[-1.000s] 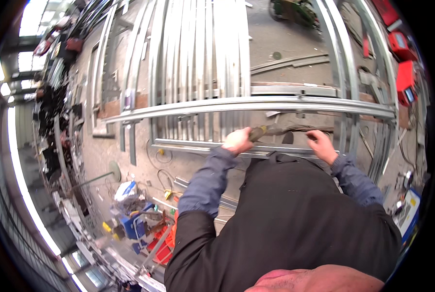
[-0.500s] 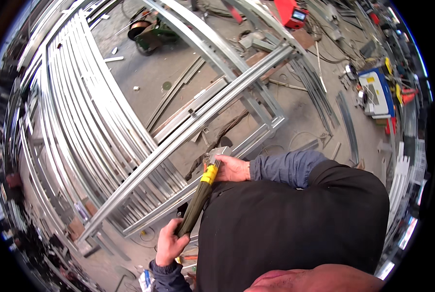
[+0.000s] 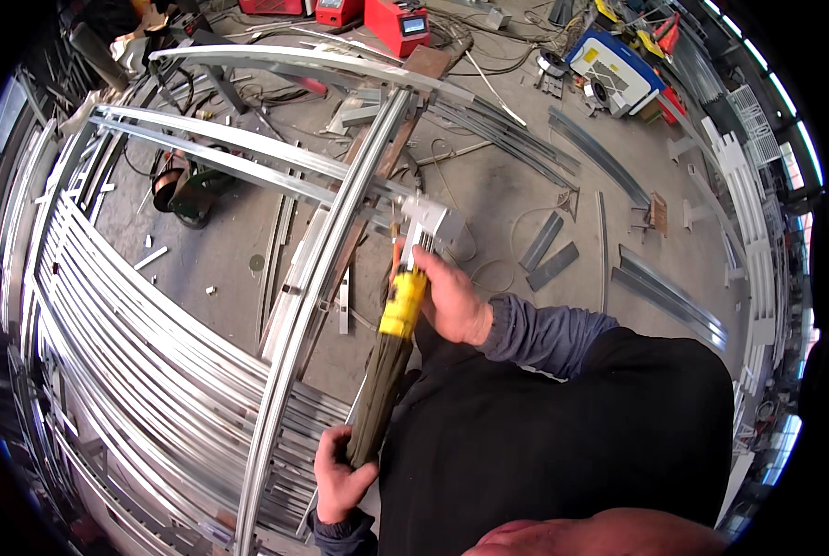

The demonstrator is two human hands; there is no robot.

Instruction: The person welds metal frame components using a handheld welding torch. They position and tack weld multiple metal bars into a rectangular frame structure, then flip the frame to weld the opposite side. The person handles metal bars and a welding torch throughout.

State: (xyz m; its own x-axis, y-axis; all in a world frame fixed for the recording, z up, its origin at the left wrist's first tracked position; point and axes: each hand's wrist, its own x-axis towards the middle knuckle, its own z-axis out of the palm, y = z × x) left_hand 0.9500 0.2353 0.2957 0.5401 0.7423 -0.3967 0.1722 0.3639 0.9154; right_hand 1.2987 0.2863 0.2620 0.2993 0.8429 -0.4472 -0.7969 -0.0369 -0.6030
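A long tool [image 3: 382, 371] slants up in front of my chest. Its upper end is a silver block-like head [image 3: 437, 222], then comes a yellow-wrapped band [image 3: 402, 304], and below that a thick olive-green sleeve; its exact kind is unclear. My right hand [image 3: 451, 296] grips it beside the yellow band, just under the head. Lower down, my left hand [image 3: 342, 473] is wrapped round the sleeve's bottom end. Beyond the tool stands a silver metal frame [image 3: 312, 278], with a rack of parallel metal bars [image 3: 164, 343] to its left.
Red machines [image 3: 398, 26] stand at the far side, cables running over the floor. A wire spool [image 3: 166, 190] on a green holder sits behind the bars. To the right are loose grey metal profiles [image 3: 600, 157] and a blue-and-white box [image 3: 615, 69].
The view has swung, so the frame and floor items appear shifted left. The tool's head has come higher, clear of the frame's near rail. Both hands keep their hold.
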